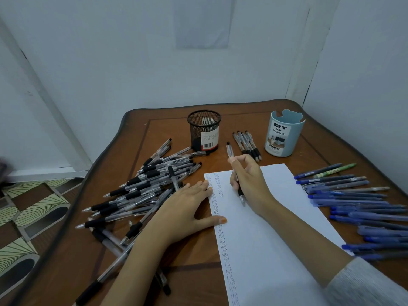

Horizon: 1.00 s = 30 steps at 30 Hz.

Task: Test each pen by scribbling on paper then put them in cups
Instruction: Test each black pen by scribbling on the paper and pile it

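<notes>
My right hand (249, 182) grips a black pen (230, 151) with its tip down on the white paper (271, 228). The paper's left edge carries columns of small written "test" words. My left hand (187, 208) lies flat, with its fingers pressing on the paper's left edge. A black mesh cup (204, 129) stands at the back centre. A light blue cup (283, 133) labelled "DIY Desk Organizer" stands at the back right. A big pile of black pens (141, 195) lies left of the paper.
Several black pens (248, 144) lie side by side between the two cups. Several blue pens and a green one (353, 199) are spread on the right of the wooden table (172, 274). White walls stand close behind; patterned floor (26, 217) shows beyond the left edge.
</notes>
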Motion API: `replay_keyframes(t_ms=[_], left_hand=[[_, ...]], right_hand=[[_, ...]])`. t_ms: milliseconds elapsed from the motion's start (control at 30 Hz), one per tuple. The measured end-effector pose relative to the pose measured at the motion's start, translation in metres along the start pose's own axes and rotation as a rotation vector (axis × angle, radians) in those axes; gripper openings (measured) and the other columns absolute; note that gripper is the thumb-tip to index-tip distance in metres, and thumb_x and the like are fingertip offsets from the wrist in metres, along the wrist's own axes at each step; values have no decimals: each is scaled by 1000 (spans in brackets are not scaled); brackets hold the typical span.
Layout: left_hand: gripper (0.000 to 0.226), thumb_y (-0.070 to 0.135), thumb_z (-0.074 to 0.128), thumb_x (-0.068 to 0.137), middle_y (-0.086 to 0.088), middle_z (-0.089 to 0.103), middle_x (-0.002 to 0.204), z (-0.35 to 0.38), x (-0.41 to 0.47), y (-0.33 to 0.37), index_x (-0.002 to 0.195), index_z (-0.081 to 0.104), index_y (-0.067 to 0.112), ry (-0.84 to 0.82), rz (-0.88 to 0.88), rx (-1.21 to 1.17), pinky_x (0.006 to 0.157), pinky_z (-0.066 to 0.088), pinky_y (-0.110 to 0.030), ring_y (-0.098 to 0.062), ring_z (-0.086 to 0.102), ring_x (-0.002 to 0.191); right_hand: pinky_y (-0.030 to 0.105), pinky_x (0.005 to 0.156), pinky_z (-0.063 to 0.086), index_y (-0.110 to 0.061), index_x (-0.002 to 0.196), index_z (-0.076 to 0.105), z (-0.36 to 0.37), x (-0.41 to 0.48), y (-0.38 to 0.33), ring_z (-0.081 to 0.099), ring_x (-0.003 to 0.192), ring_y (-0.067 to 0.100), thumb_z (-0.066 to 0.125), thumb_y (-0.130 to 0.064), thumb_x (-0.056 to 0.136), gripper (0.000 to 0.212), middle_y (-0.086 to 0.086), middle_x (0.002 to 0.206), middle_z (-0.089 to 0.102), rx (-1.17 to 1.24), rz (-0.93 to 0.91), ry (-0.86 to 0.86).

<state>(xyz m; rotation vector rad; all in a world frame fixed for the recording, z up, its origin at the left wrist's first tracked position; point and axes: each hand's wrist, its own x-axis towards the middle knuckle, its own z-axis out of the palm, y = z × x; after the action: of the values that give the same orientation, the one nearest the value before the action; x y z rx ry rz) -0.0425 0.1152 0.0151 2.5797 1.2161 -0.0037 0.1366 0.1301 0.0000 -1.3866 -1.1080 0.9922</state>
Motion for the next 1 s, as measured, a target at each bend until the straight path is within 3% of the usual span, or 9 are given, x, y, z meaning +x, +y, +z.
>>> replay_keyframes(t_ms=[67,167,300,400,567,700,833,933,1000], left_hand=[[87,73,39,80,9,10,160,0,-1,0,151,20,27,7,4,-3,115,0,-21,-4,7,146],[90,75,36,77,10,10,160,-1,-1,0,151,20,27,1,2,-9,116,1,-23,-4,7,145],[95,78,30,72,10,10,159,-3,-1,1,151,20,27,-18,-8,-19,119,3,-26,-3,7,145],[92,77,32,75,11,10,159,-2,0,0,151,20,28,-12,-4,-15,120,4,-27,-3,7,145],[85,72,40,81,10,10,159,-1,0,-2,151,20,28,7,4,-11,120,3,-27,-3,7,145],[84,72,40,82,11,9,160,-1,0,-2,151,20,28,7,5,-7,118,0,-24,-3,6,145],[84,72,40,83,11,10,159,-1,0,-2,151,21,27,8,8,-2,118,1,-25,-3,6,145],[84,71,41,83,10,10,160,-1,0,-2,151,20,27,15,13,-5,118,1,-24,-3,6,145],[84,71,42,83,10,11,159,0,-1,-2,151,21,26,29,16,-17,117,0,-23,-3,6,145]], right_hand=[[19,43,39,-15,114,51,-2,2,-3,45,42,6,44,-21,101,16,3,61,56,96,80,-22],[20,41,36,-17,117,52,-9,10,-9,47,44,8,49,-6,96,24,8,75,67,133,82,7],[10,64,43,-9,117,64,-26,35,-15,62,74,6,62,-13,92,25,5,87,72,-324,-106,182],[24,80,52,-4,114,68,-31,57,-18,64,84,18,66,-13,89,26,11,103,70,-520,-111,250],[31,85,51,-1,106,70,-19,81,-13,67,92,25,68,-10,87,21,15,96,71,-746,-105,257],[36,85,55,-3,107,70,-12,88,-5,64,103,29,67,-11,88,21,18,118,65,-879,-127,265],[35,93,50,-1,116,66,-9,85,0,56,118,28,64,-13,91,28,16,124,61,-970,-173,198],[36,95,45,-6,121,64,-7,78,1,49,124,30,63,-14,92,31,16,126,56,-1041,-329,231],[34,88,46,-12,108,71,-3,75,1,55,108,24,67,-17,89,20,9,105,61,-968,-507,200]])
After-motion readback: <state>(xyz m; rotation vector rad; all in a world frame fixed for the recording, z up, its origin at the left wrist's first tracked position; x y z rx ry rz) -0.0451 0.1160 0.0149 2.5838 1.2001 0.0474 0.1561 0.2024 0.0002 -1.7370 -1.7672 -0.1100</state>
